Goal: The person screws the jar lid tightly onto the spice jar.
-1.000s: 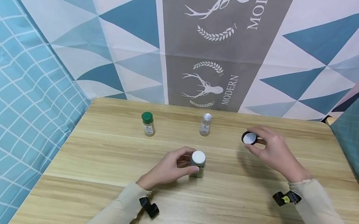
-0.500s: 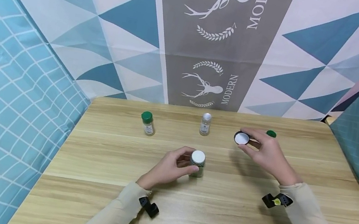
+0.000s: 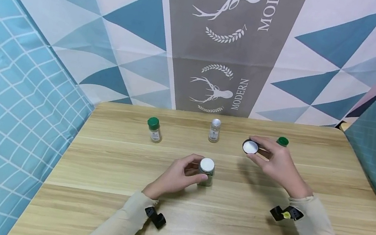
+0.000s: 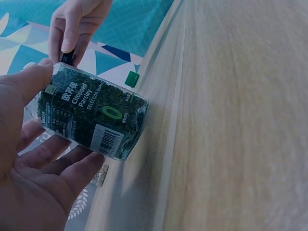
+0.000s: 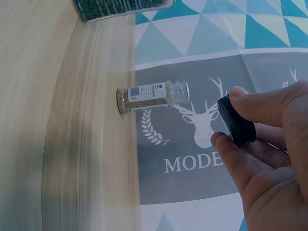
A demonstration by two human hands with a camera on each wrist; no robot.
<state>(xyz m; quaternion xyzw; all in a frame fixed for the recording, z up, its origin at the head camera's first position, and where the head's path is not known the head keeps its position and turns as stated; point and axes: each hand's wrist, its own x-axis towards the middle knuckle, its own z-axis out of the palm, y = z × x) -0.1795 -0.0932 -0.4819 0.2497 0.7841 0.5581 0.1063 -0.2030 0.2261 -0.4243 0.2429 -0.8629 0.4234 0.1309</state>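
Note:
In the head view my left hand (image 3: 177,176) grips a glass jar of chopped parsley (image 3: 206,177), upright on the table with a white disc across its mouth. The left wrist view shows the parsley jar (image 4: 91,110) label between thumb and fingers. Off to the right, my right hand (image 3: 279,163) pinches a round black lid (image 3: 250,147) above the table, its white inside showing. Edge-on in the right wrist view, the black lid (image 5: 236,122) sits between thumb and fingers. A small spice bottle (image 3: 214,131) stands upright behind the jar, with no coloured cap visible on it.
A spice bottle with a green cap (image 3: 155,129) stands at the back left. Another green cap (image 3: 282,141) shows behind my right hand, the body below it mostly hidden. Patterned cloth (image 3: 223,48) hangs behind the wooden table (image 3: 213,231).
My right hand has moved left and slightly nearer with the black lid, bringing the green cap behind it into sight. My left hand and the parsley jar have stayed in place.

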